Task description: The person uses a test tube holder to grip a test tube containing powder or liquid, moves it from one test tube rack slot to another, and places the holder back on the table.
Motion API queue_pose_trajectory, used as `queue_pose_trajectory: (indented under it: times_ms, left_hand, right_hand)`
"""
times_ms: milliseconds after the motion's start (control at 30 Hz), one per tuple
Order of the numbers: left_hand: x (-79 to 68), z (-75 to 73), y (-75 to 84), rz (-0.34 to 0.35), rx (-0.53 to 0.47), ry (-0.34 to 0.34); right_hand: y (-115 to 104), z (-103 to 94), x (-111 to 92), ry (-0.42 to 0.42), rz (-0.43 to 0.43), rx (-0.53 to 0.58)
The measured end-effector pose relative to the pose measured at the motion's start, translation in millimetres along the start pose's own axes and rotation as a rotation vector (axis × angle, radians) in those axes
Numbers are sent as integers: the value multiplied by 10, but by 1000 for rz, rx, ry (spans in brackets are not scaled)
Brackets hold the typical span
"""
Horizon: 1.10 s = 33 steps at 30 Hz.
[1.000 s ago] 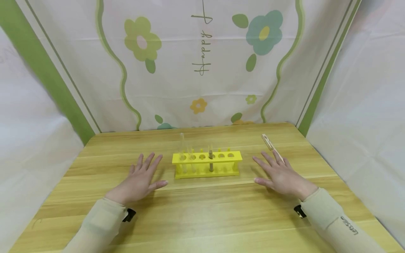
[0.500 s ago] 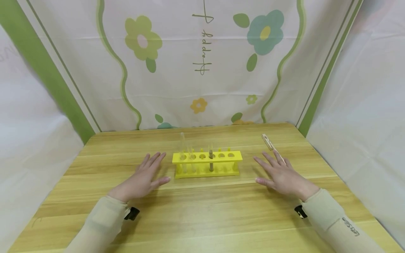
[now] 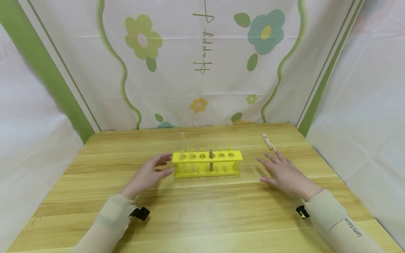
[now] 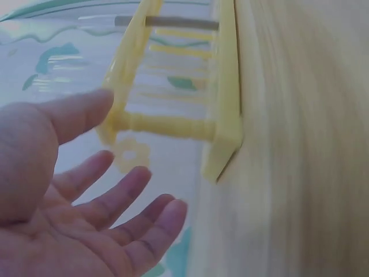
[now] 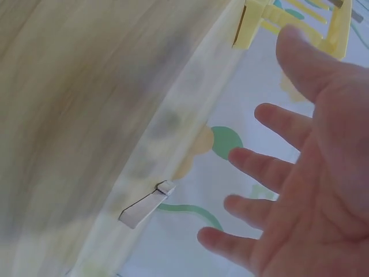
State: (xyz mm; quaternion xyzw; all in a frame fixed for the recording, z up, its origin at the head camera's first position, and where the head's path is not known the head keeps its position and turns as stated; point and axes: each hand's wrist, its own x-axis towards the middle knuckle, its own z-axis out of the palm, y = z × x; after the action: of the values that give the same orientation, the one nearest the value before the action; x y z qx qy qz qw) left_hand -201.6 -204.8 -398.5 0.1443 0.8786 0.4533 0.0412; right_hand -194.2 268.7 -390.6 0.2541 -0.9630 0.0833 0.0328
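Observation:
A yellow test tube rack (image 3: 207, 157) stands mid-table with a row of holes along its top. Two clear test tubes sit at its left end, the leftmost test tube (image 3: 182, 144) rising highest. A test tube with dark grey contents (image 3: 211, 160) stands near the middle. My left hand (image 3: 146, 175) is at the rack's left end, fingers slightly bent, thumb and fingertips close to it; the left wrist view shows nothing in the palm (image 4: 63, 231). My right hand (image 3: 286, 175) hovers with spread fingers right of the rack, near a wooden test tube clamp (image 3: 268, 141).
The wooden table (image 3: 202, 218) runs up to a white cloth backdrop (image 3: 177, 77) printed with flowers. White cloth walls flank it left and right. A black wrist strap (image 3: 140, 213) shows below the left sleeve, another black piece (image 3: 302, 211) below the right.
My left hand has moved right to the rack's end, its fingers bending from spread straight. The right hand has shifted slightly right and lifted a little. Rack and clamp stay put.

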Motion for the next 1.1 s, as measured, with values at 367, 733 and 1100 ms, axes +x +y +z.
queue_pose_trajectory:
  times_ms: [367,733,1100]
  left_hand:
    - [164,249,-62,-101,-220,80]
    - [259,375,-70,-98,-262,131]
    - [288,392,-147,-64,-238,125]
  right_hand:
    - [191,-81,51,27,136,37]
    - [453,-295,191,-42,178,13]
    - [676,-372,334,-116,197,31]
